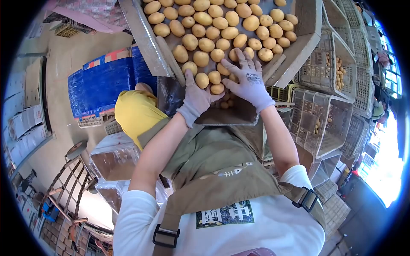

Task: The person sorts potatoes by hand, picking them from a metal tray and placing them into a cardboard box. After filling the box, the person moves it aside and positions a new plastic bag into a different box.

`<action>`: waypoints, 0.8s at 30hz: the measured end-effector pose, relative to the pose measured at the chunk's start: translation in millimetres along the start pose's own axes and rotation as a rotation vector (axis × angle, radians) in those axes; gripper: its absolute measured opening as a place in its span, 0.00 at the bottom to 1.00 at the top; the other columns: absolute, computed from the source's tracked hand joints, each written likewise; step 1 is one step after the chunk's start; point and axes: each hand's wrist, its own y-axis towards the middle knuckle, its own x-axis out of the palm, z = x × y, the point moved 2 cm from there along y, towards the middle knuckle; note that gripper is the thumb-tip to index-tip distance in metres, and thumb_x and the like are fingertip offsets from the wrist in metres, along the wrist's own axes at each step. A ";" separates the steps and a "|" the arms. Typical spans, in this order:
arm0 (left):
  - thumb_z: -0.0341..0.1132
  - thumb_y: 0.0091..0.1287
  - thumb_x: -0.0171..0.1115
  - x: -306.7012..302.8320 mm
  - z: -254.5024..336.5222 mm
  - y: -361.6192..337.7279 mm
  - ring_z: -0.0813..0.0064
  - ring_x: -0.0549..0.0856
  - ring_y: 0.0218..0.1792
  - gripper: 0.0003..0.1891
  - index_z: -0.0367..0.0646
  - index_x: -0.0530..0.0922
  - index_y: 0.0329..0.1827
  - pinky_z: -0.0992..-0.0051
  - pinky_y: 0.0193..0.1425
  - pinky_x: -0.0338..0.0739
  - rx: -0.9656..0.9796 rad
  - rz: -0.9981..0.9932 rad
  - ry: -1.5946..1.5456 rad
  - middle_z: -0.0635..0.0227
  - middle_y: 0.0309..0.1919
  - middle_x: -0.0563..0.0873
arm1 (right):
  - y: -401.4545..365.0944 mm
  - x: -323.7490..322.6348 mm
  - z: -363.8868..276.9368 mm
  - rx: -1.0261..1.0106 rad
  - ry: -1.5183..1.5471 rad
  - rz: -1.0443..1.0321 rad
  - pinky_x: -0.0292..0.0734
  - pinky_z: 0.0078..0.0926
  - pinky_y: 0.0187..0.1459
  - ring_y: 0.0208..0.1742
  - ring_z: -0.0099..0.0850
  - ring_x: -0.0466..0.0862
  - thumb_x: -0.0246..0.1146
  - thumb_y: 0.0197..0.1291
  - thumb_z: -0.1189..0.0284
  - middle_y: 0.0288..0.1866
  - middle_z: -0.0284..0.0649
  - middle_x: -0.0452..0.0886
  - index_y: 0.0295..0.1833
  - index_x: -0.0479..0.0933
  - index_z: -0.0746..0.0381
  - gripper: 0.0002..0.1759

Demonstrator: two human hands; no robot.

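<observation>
Many yellow potatoes [206, 45] lie across a grey sloping tray [173, 33] with raised side boards. My left hand [195, 97], in a pale glove, rests at the tray's lower left corner. Its fingers are stretched out beside a few potatoes [202, 80]. In a matching glove, my right hand [249, 81] is spread at the lower right of the tray, fingertips on or near potatoes. Between the two hands is the narrow mouth of the tray, with a potato [217, 88] in it. Below the mouth, more potatoes [227, 103] sit partly hidden inside a box [228, 117].
Stacked plastic crates [320, 123] stand close on my right, some holding potatoes. A blue-wrapped stack [102, 85] is on my left, near a person's yellow-clad leg [134, 113]. Plastic-wrapped boxes [115, 158] and a metal hand cart [70, 183] are at lower left.
</observation>
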 end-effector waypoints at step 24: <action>0.78 0.68 0.41 6.7 4.1 -2.8 0.52 0.60 0.80 0.48 0.55 0.56 0.82 0.27 0.73 0.60 0.072 0.025 0.020 0.69 0.81 0.62 | 15.9 2.7 5.1 0.091 -0.192 0.027 0.34 0.80 0.75 0.84 0.69 0.42 0.67 0.55 0.44 0.85 0.52 0.54 0.71 0.76 0.34 0.35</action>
